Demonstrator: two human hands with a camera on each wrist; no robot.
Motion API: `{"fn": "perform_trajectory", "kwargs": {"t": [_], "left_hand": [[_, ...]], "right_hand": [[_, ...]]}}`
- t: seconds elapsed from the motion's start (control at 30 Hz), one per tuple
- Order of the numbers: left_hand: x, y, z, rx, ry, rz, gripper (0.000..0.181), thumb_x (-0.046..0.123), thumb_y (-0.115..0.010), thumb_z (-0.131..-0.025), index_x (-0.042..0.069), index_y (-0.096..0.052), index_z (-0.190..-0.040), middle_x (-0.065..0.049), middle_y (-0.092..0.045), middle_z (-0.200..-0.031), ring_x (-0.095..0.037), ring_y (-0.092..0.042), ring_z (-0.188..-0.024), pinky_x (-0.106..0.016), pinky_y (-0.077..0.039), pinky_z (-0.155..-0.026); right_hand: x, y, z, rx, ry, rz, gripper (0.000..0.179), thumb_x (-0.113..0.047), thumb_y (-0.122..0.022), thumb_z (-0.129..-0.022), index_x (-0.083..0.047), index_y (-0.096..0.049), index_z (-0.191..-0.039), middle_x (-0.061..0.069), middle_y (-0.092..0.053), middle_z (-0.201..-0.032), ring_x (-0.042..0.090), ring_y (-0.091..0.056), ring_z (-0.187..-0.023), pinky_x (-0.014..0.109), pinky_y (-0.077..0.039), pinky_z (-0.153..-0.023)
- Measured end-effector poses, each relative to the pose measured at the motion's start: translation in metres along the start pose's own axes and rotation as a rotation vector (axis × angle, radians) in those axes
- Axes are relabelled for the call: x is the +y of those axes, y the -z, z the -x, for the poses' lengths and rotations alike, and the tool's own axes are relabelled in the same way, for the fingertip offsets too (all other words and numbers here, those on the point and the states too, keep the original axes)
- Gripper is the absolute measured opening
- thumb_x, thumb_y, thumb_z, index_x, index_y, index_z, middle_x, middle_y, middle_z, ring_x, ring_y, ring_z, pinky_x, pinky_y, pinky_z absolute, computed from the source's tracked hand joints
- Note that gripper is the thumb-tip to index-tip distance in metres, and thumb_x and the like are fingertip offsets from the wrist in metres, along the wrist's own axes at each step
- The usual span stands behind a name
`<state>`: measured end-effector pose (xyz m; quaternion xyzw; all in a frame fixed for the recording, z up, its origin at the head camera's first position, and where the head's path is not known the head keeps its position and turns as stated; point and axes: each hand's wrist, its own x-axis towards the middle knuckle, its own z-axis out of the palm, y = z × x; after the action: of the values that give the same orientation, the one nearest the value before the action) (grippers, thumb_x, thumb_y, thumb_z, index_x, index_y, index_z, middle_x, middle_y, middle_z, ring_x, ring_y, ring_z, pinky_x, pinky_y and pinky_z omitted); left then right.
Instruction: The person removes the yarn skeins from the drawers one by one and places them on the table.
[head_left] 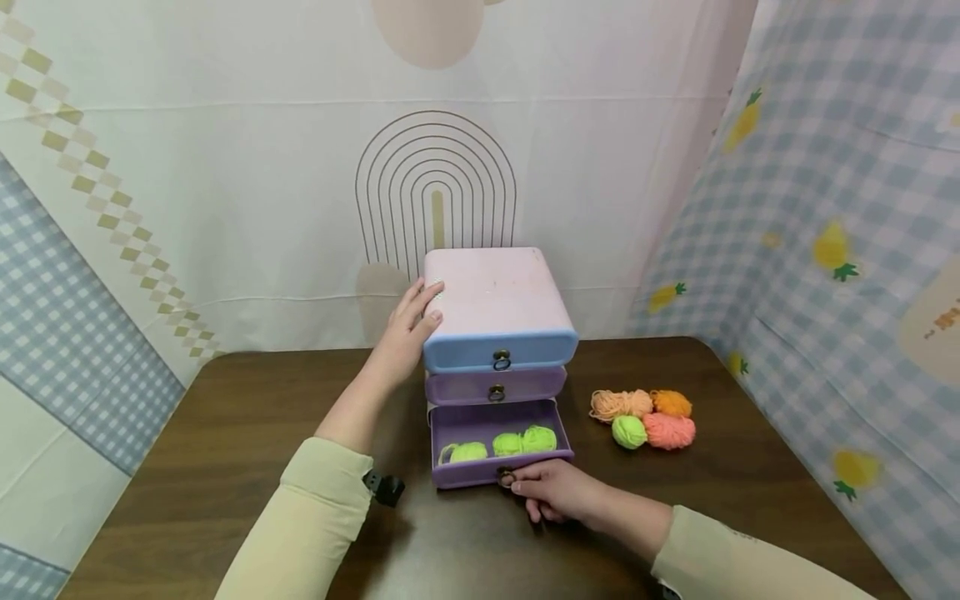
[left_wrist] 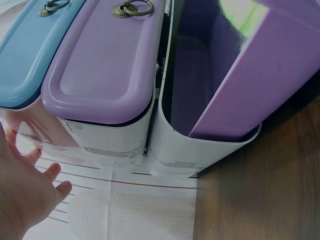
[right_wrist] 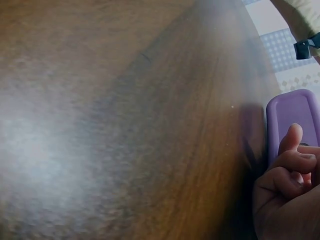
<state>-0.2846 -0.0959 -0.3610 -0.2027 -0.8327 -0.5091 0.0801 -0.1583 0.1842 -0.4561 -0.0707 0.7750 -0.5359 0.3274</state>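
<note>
I judged the bottom drawer (head_left: 467, 475) light, rigid, best held by the ring pull (head_left: 504, 475) my right hand (head_left: 557, 490) pinched; my spread left hand (head_left: 405, 335) touched the cabinet (head_left: 497, 287).

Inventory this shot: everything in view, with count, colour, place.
Drawer cabinet: one, pink top, on table
Top drawer: one, blue, closed
Middle drawer: one, purple, closed
Bottom drawer: one, purple, pulled open
Ring handles: three, dark bronze, drawer fronts
Drawer yarn: two or three, unclear; yellow-green; bottom drawer
Loose yarn: four; peach, orange, yellow-green, coral; right of cabinet
Table: one, dark brown, under cabinet
Cloth backdrop: panels uncounted, white and blue check, around table
Wrist devices: two, black, at cuffs
Sleeves: two, pale yellow-green, forearms
Left hand: one, bare, at cabinet's upper left side
Right hand: one, bare, pinching bottom ring
</note>
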Motion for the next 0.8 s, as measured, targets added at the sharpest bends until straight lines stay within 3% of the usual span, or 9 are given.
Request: {"fn": "perform_trajectory", "kwargs": {"t": [0.8], "left_hand": [[0.0,-0.001,0.0,0.006,-0.011,0.008,0.054,0.041,-0.045,-0.102,0.024,-0.041,-0.152,-0.008,-0.013,-0.165,-0.037,-0.007,-0.15,-0.066,-0.009,-0.113]], "right_hand": [[0.0,-0.003,0.011,-0.014,0.032,-0.001,0.029,-0.018,-0.058,-0.1,-0.005,-0.067,-0.125,0.001,-0.056,-0.058,0.005,-0.033,-0.039,0.019,-0.03,-0.04]]}}
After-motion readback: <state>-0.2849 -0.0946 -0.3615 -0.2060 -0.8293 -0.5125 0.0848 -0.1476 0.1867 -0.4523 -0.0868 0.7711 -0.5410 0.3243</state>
